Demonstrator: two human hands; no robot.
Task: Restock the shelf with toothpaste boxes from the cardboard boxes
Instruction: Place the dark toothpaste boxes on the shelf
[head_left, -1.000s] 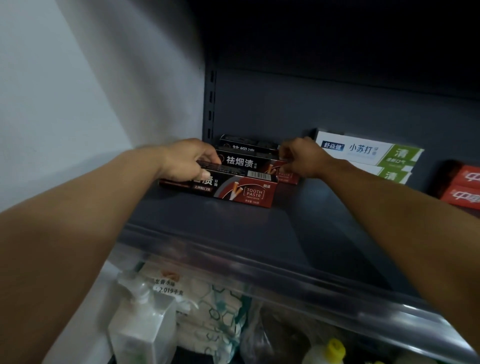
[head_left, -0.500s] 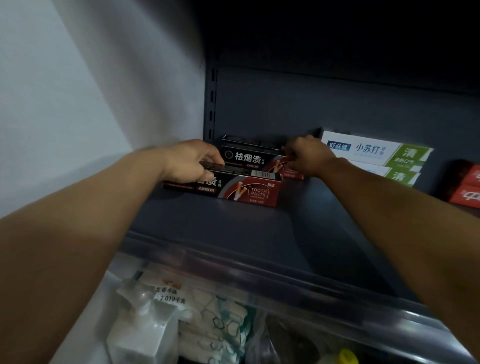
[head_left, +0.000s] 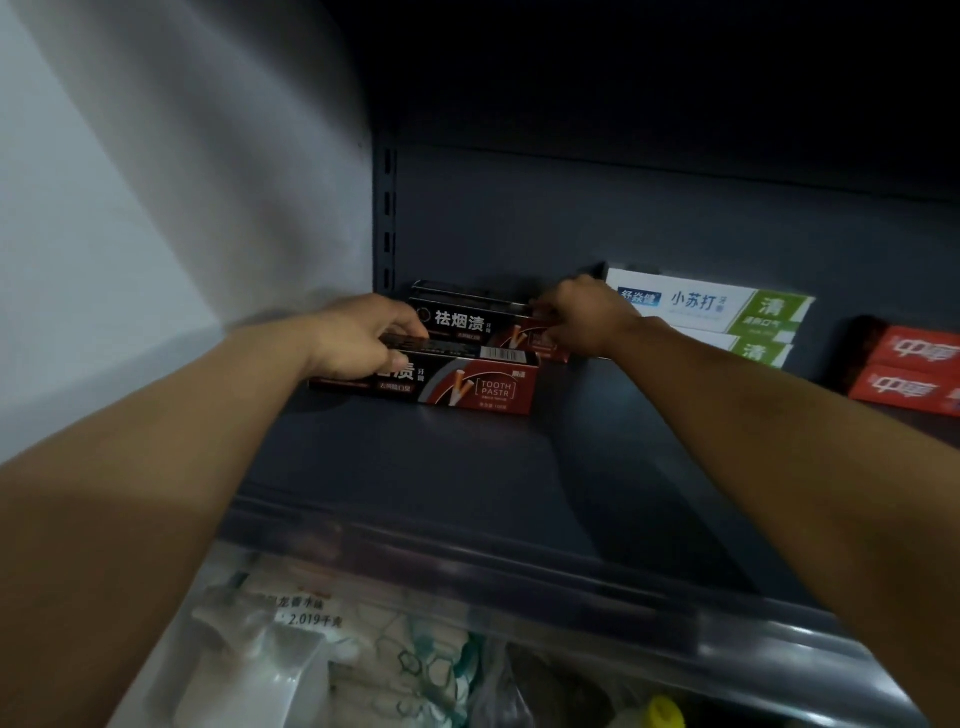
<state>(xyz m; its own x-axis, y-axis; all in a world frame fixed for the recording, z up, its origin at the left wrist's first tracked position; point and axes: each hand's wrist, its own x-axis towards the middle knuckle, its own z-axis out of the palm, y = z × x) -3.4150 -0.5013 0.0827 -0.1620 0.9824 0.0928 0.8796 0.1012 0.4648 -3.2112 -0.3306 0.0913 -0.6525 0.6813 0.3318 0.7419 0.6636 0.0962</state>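
Your left hand (head_left: 358, 338) grips the front black-and-red toothpaste box (head_left: 467, 387) on the dark shelf (head_left: 467, 478); your right hand (head_left: 584, 317) pinches the rear box (head_left: 467, 322) behind it

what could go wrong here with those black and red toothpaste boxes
The front black box lies askew, nearer the shelf edge than the row behind; a nudge from the left hand gripping it could slide it off. The right hand holds the back black box close beside the white-green boxes and might knock them out of line.
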